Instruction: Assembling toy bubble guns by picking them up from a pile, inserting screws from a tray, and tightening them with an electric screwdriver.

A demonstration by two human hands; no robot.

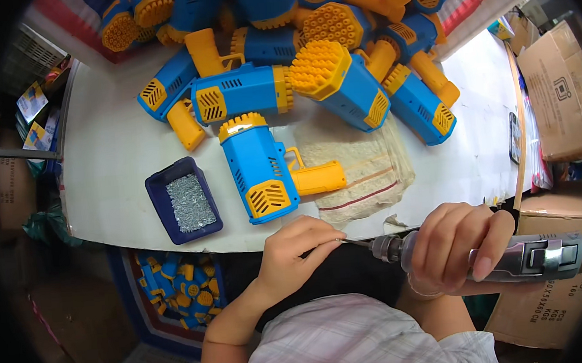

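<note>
My right hand (454,244) is wrapped round a grey electric screwdriver (549,256), held level above my lap with its bit pointing left. The thumb and forefinger of my left hand (297,252) are pinched at the bit's tip, on what looks like a small screw (339,239), mostly hidden by the fingers. Just beyond, a blue and yellow toy bubble gun (253,170) lies on its side on the table, its yellow handle over a beige cloth (366,193). Left of it stands a dark blue tray (164,207) of small silver screws (190,202).
Several more blue and yellow bubble guns (238,94) are heaped across the back of the white table (100,154). Below its front edge at left sits a crate of smaller blue and yellow toys (180,290). Cardboard boxes (558,92) stand at right; a phone (514,137) lies near the right edge.
</note>
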